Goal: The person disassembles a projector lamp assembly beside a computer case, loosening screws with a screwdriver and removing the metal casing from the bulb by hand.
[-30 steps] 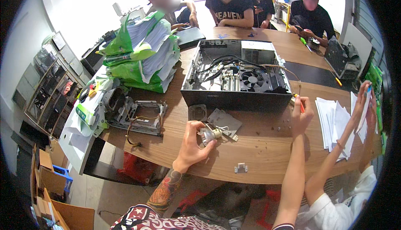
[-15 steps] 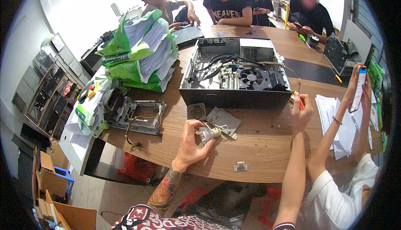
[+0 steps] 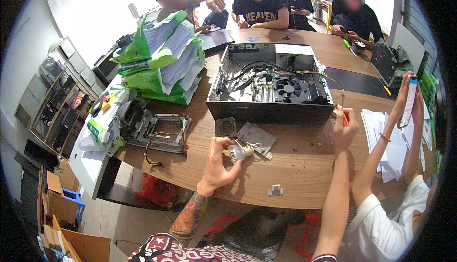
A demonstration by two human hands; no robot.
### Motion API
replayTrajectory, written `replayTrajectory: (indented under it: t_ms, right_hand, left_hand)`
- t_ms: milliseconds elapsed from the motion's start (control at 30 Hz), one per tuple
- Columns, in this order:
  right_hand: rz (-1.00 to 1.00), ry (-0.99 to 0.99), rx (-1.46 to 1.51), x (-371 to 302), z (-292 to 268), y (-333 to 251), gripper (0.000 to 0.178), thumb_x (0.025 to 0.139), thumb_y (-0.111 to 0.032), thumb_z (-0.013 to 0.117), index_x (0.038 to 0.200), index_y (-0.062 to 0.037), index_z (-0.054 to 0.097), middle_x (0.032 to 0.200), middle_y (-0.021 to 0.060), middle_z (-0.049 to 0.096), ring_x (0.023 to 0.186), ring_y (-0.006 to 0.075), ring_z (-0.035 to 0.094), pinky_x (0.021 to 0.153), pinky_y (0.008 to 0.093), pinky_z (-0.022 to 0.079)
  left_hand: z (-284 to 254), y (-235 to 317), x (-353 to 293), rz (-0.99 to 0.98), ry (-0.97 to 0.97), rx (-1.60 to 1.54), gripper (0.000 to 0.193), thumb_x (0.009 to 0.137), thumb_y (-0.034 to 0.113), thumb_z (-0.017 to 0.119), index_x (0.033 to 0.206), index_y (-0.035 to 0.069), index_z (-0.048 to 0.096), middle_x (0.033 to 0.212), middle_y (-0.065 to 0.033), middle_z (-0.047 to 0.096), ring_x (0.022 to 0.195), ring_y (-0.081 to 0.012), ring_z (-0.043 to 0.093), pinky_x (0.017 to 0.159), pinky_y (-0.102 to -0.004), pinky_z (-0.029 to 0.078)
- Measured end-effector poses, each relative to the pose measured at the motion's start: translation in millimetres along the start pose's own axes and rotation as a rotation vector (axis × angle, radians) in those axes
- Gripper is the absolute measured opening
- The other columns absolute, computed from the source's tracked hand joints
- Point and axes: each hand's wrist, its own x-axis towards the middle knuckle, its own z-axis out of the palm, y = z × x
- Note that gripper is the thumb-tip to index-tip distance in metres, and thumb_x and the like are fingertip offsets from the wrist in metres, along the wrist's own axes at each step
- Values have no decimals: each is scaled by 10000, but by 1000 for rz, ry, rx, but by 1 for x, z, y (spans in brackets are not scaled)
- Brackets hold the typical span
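My left hand pinches a small reflector lamp between thumb and fingers, just over the table's near side. The lamp has a clear bowl and a pale base. Beneath and behind it lie a grey metal plate with a white wire and a square grey frame. At the right, my right hand is closed around a red-handled screwdriver, its shaft not clearly visible. Beyond both hands stands an open black computer case, its fan and cables showing.
A metal bracket rests near the front edge. Left are a drive cage and stacked papers in green wrapping. Loose papers lie right, where another person's hands hold a phone. Several people sit or stand across the table.
The view has shifted slightly. Both my hands keep their places and their hold. At the far left, another person has raised a hand and leaned left.
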Motion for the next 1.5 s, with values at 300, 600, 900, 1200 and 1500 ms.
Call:
replayTrajectory:
  t_ms: [300, 600, 900, 1200, 1500]
  right_hand:
    - [-8, 9, -36, 0, -2, 2, 241, 935, -235, 622, 804, -32, 622, 636, 64, 619, 576, 120, 572, 537, 276, 434]
    - [-23, 29, -10, 0, 1, -3, 223, 939, -215, 619, 809, -34, 627, 642, 54, 619, 573, 108, 542, 530, 276, 424]
    - [-29, 22, -23, 0, 1, 0, 213, 937, -195, 620, 797, -34, 617, 646, 55, 619, 579, 103, 544, 535, 274, 423]
    - [-43, 28, -7, 1, 0, 0, 207, 933, -192, 620, 802, -32, 618, 640, 56, 604, 579, 110, 545, 537, 279, 417]
    - [17, -16, -5, -1, 0, -3, 282, 967, -232, 576, 807, -1, 598, 664, 44, 575, 634, 99, 501, 570, 283, 406]
  left_hand:
    - [0, -1, 0, 16, -1, 5, 489, 684, 73, 680, 1118, 6, 464, 1013, -160, 465, 910, -293, 500, 824, -374, 441]
    - [-1, -2, 0, 16, -7, -18, 498, 671, 71, 671, 1120, 4, 469, 1027, -165, 477, 933, -308, 508, 846, -380, 439]
    - [0, -3, -1, -9, -20, -30, 488, 673, 69, 675, 1112, 4, 472, 1022, -158, 484, 938, -303, 510, 848, -378, 438]
    - [1, -2, 0, 15, -19, -9, 496, 671, 66, 676, 1116, 0, 468, 1030, -160, 480, 943, -304, 508, 866, -376, 436]
    - [1, -1, 0, 9, -27, 13, 500, 679, 68, 697, 1118, 1, 468, 1040, -163, 477, 946, -301, 506, 863, -378, 439]
